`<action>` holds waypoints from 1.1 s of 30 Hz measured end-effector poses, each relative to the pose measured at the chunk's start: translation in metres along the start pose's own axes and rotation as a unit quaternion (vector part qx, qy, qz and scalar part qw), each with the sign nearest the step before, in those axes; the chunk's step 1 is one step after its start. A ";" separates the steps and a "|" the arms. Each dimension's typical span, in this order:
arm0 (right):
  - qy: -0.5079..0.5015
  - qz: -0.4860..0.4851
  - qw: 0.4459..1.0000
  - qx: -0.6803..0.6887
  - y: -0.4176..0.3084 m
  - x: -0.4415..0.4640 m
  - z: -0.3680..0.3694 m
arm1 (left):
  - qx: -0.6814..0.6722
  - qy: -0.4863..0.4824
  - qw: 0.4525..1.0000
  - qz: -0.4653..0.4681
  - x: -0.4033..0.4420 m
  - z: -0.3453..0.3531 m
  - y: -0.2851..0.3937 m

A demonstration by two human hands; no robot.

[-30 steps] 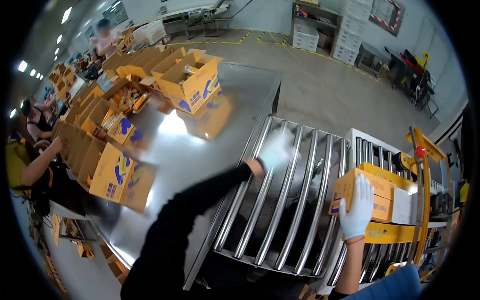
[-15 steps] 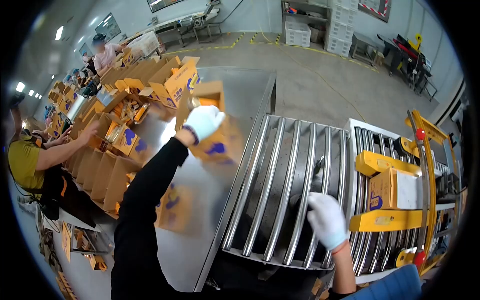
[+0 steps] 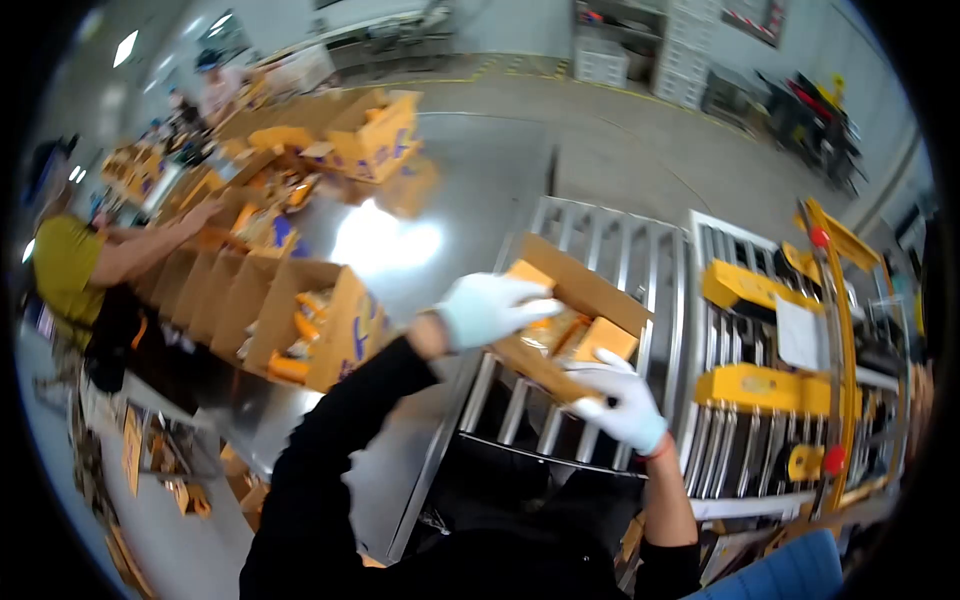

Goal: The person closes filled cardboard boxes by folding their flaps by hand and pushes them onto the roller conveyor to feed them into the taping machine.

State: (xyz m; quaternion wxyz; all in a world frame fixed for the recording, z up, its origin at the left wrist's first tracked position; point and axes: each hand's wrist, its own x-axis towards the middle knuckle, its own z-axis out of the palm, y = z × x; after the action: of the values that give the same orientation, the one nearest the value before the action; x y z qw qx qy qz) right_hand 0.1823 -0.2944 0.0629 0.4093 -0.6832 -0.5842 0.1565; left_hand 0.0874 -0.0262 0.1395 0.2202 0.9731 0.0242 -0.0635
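An open cardboard box point(image 3: 610, 299) rests tilted on the steel rollers in front of me, with orange packets and clear-wrapped contents inside. My left hand point(image 3: 497, 312), in a white glove, grips its left side, fingers reaching over the opening. At the near right corner my right hand point(image 3: 622, 402), also gloved, closes on the near flap point(image 3: 540, 370), thumb toward the inside. Motion blurs the fingertips of both hands somewhat.
Left of the rollers is a shiny steel table point(image 3: 470, 150). A row of open filled boxes point(image 3: 345, 330) lines its left side, where a person in a yellow-green shirt point(image 3: 68, 262) works. A yellow-armed machine point(image 3: 765, 388) stands over the right conveyor.
My left hand has brought the box from the table right and nearer onto the rollers. My right hand has moved to the box. The closed box in the yellow machine is no longer visible.
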 end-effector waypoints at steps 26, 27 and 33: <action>0.127 0.204 0.857 -0.456 0.060 0.016 -0.044 | -0.265 0.312 0.909 -0.085 -0.030 0.091 -0.019; 0.128 0.187 0.861 -0.455 0.067 0.015 -0.047 | -0.097 0.452 0.886 -0.042 -0.065 0.081 -0.043; 0.151 0.126 0.875 -0.442 0.085 0.011 -0.065 | 0.132 0.248 0.849 -0.448 -0.219 0.040 -0.109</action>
State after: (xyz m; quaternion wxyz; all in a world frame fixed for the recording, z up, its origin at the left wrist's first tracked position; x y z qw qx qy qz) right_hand 0.2873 -0.3068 0.0429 0.1245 -0.8758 -0.4330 -0.1730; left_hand -0.1418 0.0510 0.0869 0.0235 0.8599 0.5027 0.0856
